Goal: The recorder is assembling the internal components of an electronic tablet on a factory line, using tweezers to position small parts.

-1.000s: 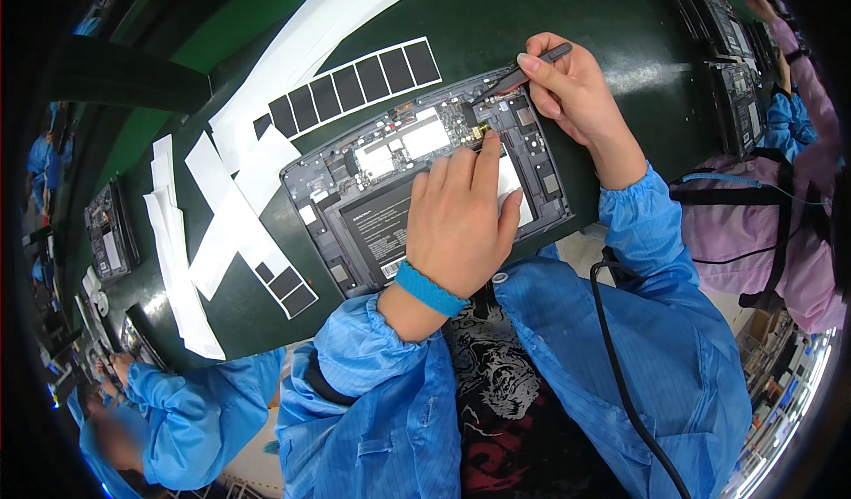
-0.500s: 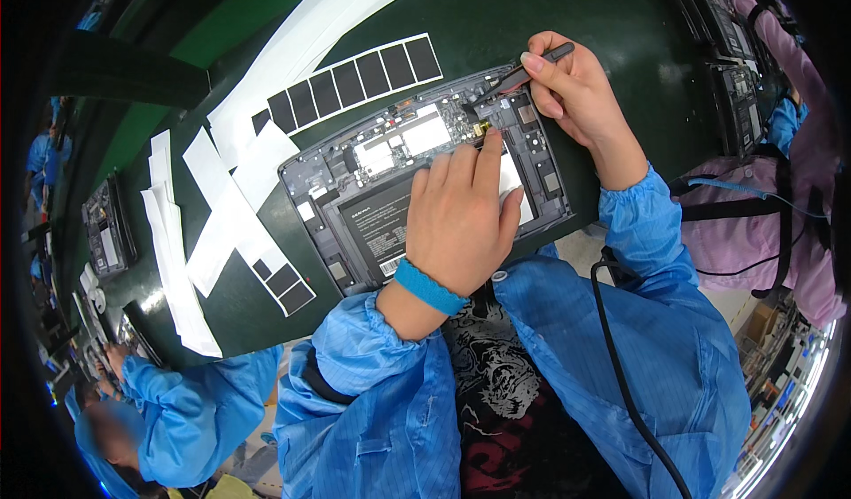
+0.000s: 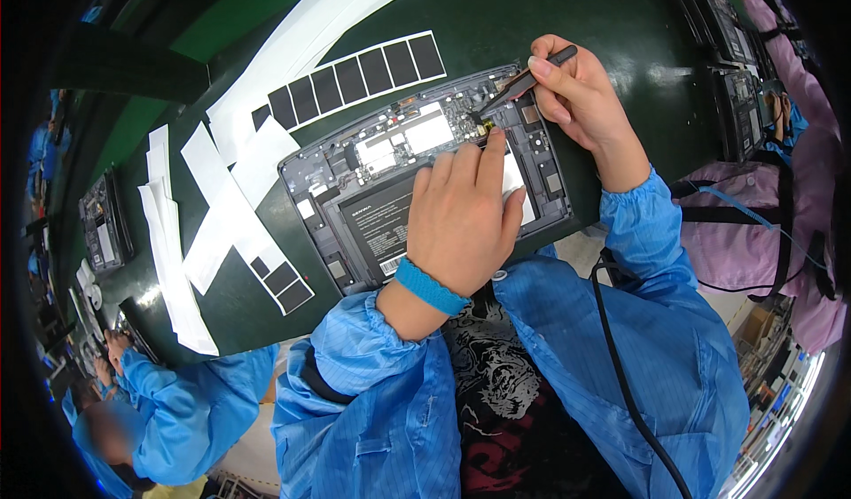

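An opened dark-grey tablet-like device (image 3: 551,208) lies tilted before me, its inside facing up. Its black battery (image 3: 365,224) fills the middle, partly covered by my left hand (image 3: 463,220). That hand lies flat with fingers stretched out, the index fingertip on a small yellow piece (image 3: 488,125) at the edge of the circuit board (image 3: 383,151). Between thumb and fingers, my right hand (image 3: 581,96) pinches dark tweezers (image 3: 523,84) above the device's upper right. Their tips point down and left, close to the board beside the yellow piece; whether they touch it I cannot tell.
Beyond the device lies a white strip of black rectangular stickers (image 3: 363,78). White paper strips (image 3: 213,206) spread over the green table (image 3: 567,7) on the left. More opened devices (image 3: 743,113) stand at the right edge. Co-workers in blue (image 3: 199,401) and pink (image 3: 745,224) sit either side.
The tweezers' tips have shifted slightly right and down, toward the yellow piece, with my right hand moving a little. My left hand stays nearly in place.
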`<move>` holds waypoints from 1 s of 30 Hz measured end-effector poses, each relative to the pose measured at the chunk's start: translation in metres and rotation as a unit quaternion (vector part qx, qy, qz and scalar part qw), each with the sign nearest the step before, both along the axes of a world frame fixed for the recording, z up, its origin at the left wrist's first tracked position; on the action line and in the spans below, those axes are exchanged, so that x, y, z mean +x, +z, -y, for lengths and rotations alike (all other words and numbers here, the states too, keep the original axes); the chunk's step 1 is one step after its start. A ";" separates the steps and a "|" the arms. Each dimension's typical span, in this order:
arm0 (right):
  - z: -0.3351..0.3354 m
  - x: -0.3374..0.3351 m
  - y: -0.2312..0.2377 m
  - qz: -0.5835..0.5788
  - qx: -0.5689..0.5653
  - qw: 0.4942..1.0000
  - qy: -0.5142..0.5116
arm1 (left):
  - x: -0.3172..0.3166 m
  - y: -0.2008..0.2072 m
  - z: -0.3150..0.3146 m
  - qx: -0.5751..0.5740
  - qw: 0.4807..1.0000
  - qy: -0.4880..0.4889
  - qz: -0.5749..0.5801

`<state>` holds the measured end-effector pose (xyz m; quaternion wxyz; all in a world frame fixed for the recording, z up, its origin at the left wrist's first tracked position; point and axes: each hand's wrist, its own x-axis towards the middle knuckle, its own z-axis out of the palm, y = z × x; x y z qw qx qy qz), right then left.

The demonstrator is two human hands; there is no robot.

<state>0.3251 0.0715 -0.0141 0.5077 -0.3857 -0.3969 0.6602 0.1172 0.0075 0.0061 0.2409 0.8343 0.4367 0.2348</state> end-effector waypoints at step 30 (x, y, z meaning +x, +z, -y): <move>-0.004 -0.002 -0.004 0.036 0.000 0.998 -0.048 | 0.005 0.003 -0.001 0.064 0.995 0.022 -0.078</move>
